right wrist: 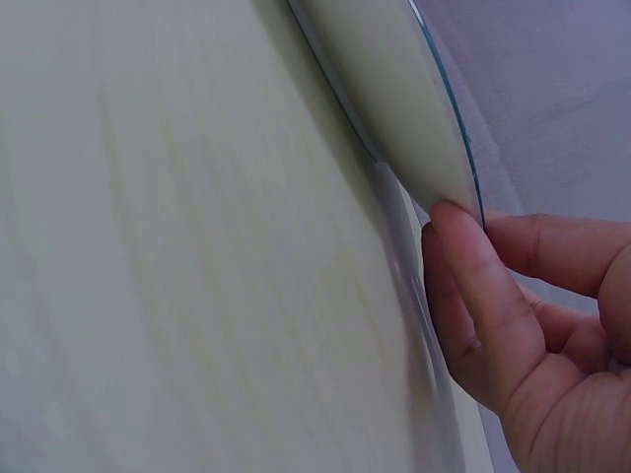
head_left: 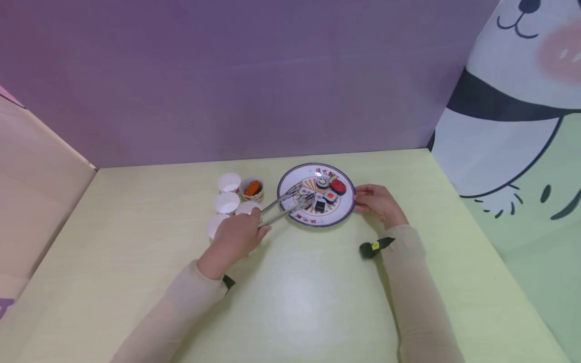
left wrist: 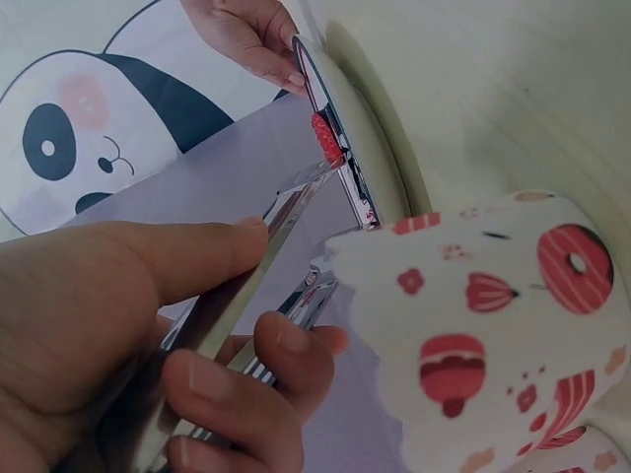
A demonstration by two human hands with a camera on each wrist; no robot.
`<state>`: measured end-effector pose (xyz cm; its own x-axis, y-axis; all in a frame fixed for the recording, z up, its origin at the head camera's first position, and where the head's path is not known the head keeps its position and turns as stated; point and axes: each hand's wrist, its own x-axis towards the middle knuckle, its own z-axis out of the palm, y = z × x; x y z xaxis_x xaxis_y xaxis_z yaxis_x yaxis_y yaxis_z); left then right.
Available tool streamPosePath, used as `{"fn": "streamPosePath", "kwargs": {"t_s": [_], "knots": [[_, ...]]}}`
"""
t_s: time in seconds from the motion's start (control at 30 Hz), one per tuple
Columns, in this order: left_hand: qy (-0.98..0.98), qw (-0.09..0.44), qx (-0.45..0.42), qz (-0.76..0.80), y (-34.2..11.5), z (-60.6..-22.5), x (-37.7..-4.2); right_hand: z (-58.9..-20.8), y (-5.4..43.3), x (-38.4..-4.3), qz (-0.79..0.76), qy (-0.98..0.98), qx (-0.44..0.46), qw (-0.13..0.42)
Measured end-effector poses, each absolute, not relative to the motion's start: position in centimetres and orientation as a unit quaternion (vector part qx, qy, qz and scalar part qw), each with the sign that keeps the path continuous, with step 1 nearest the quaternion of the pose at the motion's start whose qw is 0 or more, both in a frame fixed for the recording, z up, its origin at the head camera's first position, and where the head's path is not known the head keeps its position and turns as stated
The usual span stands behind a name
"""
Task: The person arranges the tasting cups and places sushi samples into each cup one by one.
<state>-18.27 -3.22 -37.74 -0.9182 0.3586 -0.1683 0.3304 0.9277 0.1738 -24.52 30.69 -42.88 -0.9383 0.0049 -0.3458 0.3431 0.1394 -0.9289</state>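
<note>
My left hand (head_left: 238, 237) grips metal tongs (head_left: 282, 215), whose tips reach over the left side of a round white plate (head_left: 347, 207) with a dark blue rim. On the plate lie several toy sushi pieces: a red-topped one (head_left: 337, 186), a white one with an orange centre (head_left: 330, 196), a dark one (head_left: 320, 205) and a roll (head_left: 322, 182). Whether the tongs hold a piece, I cannot tell. The right hand (head_left: 379, 204) pinches the plate's right edge, thumb and fingers on either side of it in the right wrist view, where the plate's underside (right wrist: 404, 99) shows.
Left of the plate stand several paper cups (head_left: 229, 181), printed with red pictures; the left hand partly hides some. One cup holds an orange-topped sushi piece (head_left: 252, 188). A purple panel (head_left: 272, 91) rises behind the table (head_left: 299, 302). A black device (head_left: 375, 247) sits by the right wrist.
</note>
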Motion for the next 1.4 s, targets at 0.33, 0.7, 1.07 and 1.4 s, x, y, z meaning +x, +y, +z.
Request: {"fn": "streamPosePath", "kwargs": {"t_s": [0.33, 0.7, 1.07, 1.4], "knots": [[0.976, 0.095, 0.180, 0.073, -3.14, -37.54, -18.06, -42.80, 30.62, -24.37, -0.642, 0.747, 0.114, 0.130], [0.977, 0.094, 0.177, 0.079, -3.11, -37.69, -17.99, -42.69, 30.61, -24.40, -0.638, 0.751, 0.112, 0.128], [0.975, 0.107, 0.172, 0.088, -2.98, -38.01, -17.93, -42.93, 30.76, -24.48, -0.638, 0.748, 0.127, 0.131], [0.976, 0.108, 0.169, 0.086, -3.02, -38.00, -17.86, -42.75, 30.67, -24.45, -0.638, 0.748, 0.122, 0.133]]}}
